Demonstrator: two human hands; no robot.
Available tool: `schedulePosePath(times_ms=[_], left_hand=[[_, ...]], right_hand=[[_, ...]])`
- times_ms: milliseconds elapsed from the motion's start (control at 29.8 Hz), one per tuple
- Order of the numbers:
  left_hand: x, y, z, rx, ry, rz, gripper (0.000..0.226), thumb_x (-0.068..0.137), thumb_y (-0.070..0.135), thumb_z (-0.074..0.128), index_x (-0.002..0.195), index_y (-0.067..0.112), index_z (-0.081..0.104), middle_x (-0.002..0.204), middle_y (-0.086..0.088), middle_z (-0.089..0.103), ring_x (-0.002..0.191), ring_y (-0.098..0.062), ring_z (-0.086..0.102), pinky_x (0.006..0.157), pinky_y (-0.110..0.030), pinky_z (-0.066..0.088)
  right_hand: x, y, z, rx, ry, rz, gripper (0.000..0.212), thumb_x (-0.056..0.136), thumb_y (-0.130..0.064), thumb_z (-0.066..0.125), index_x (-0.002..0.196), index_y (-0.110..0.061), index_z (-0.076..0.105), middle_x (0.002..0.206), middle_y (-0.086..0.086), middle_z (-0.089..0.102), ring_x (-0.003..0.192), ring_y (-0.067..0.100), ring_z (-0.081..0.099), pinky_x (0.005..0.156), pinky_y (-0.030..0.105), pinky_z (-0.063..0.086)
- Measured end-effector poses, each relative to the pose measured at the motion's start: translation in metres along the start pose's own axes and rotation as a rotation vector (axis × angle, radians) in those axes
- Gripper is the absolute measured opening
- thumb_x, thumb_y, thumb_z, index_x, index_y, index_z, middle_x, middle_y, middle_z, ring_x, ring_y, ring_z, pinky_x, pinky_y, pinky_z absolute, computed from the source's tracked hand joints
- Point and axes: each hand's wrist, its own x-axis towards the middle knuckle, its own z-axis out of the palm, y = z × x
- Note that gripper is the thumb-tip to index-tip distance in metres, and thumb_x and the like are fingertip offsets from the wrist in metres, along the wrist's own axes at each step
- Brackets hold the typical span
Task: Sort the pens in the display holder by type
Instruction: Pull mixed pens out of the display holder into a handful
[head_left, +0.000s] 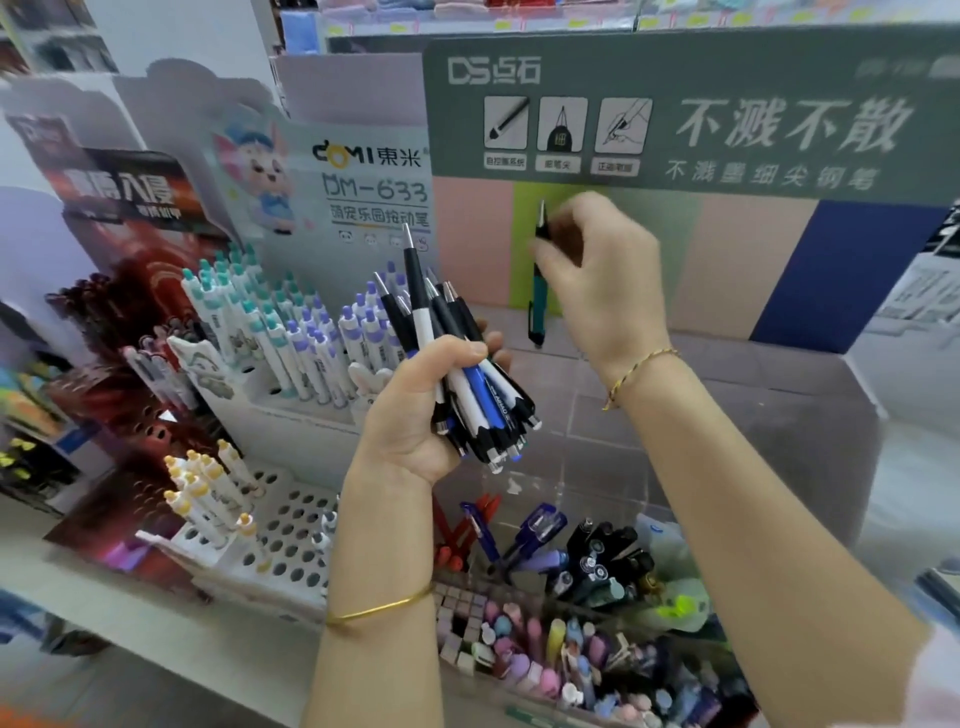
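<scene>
Right now your left hand (415, 415) is wrapped round a thick bundle of pens (483, 395), fingers and thumb curled tight about the middle of the barrels. The pens are black, white and blue. They lean up and to the left, and one white-and-black pen stands higher than the rest.

Your right hand (597, 270) is raised in front of the back wall of the display holder (753, 270). It pinches a single teal pen (539, 301) between thumb and fingertips near the pen's upper end. That pen hangs upright against the holder's green panel, its lower end just above the pale stepped floor; whether it touches the floor, you cannot tell.

A clear bin (519, 488) sits below your hands, and loose blue, black and red pens lie jumbled in it. Pastel-capped pens (530, 654) crowd the front compartment.

To your left, a cardboard stand (363, 171) holds rows of white pens with teal and purple caps. A perforated tray (296, 540) in front of it carries a few yellow-capped pens (208, 493).

You wear a gold bangle (379, 605) on the left wrist and a thin chain (639, 369) on the right.
</scene>
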Motion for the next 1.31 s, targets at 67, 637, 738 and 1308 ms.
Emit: schedulePosePath(times_ms=[67, 637, 738, 1308], left_hand=[[-0.003, 0.001, -0.001, -0.009, -0.047, -0.016, 0.017, 0.068, 0.008, 0.059, 0.07, 0.011, 0.076, 0.08, -0.002, 0.068, 0.073, -0.015, 0.067, 0.066, -0.029, 0.057], [-0.009, -0.003, -0.005, -0.008, -0.207, -0.096, 0.044, 0.058, 0.009, 0.069, 0.102, 0.007, 0.062, 0.087, -0.005, 0.064, 0.076, -0.017, 0.064, 0.067, -0.031, 0.057], [-0.009, -0.005, 0.001, 0.06, -0.148, -0.09, 0.029, 0.061, 0.006, 0.065, 0.09, 0.005, 0.065, 0.079, -0.009, 0.061, 0.068, -0.02, 0.062, 0.061, -0.031, 0.057], [-0.001, -0.008, -0.001, -0.082, -0.133, -0.068, 0.027, 0.064, 0.001, 0.06, 0.089, 0.009, 0.057, 0.073, 0.0, 0.057, 0.064, -0.013, 0.063, 0.07, -0.03, 0.055]], right_hand=[[-0.001, 0.003, 0.007, -0.206, -0.096, 0.044, 0.019, 0.09, -0.025, 0.06, 0.096, -0.007, 0.061, 0.096, 0.01, 0.066, 0.089, 0.031, 0.059, 0.074, 0.039, 0.049], [-0.015, -0.004, 0.007, 0.019, -0.165, 0.16, 0.024, 0.089, -0.027, 0.062, 0.082, -0.005, 0.067, 0.072, 0.008, 0.067, 0.064, 0.022, 0.06, 0.064, 0.033, 0.052], [-0.02, -0.014, -0.001, 0.234, -0.434, 0.256, 0.031, 0.086, -0.032, 0.066, 0.072, -0.005, 0.07, 0.06, 0.008, 0.065, 0.048, 0.013, 0.056, 0.052, 0.03, 0.052], [0.007, -0.011, -0.016, 0.292, 0.261, 0.052, 0.015, 0.089, -0.03, 0.059, 0.075, -0.026, 0.056, 0.072, -0.004, 0.061, 0.067, 0.025, 0.062, 0.061, 0.041, 0.052]])
